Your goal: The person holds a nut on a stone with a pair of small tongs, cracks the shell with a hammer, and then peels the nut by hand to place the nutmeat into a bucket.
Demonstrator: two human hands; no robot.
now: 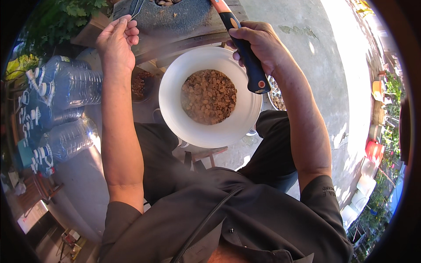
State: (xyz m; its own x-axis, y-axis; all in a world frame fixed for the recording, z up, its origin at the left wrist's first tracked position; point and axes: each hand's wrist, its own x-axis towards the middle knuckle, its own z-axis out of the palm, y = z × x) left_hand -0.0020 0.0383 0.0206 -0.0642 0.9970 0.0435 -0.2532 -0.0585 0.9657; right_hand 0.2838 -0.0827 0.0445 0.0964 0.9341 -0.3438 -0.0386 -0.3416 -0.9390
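Observation:
My right hand [255, 42] grips the black and orange handle of a hammer-like tool [246, 59]; its head is out of view past the top edge. Between the fingertips of my left hand [118, 46] is a thin metal wire tool [137, 9], perhaps tweezers or tongs, over the left part of a grey stone block [171, 19]. A hollow in the block holds brown nuts or shells [167, 2]. Below, between my knees, a white plastic bucket [210, 139] holds many brown shell pieces [209, 97]. The tool's handle end overlaps the bucket's right rim in view.
The block rests on a wooden bench [184, 42]. A dark container of reddish-brown pieces [141, 83] stands left of the bucket, and a bowl of pale nuts or shells [276, 95] at its right. Large clear plastic bottles [79, 87] crowd the left side. Plants and containers line the right.

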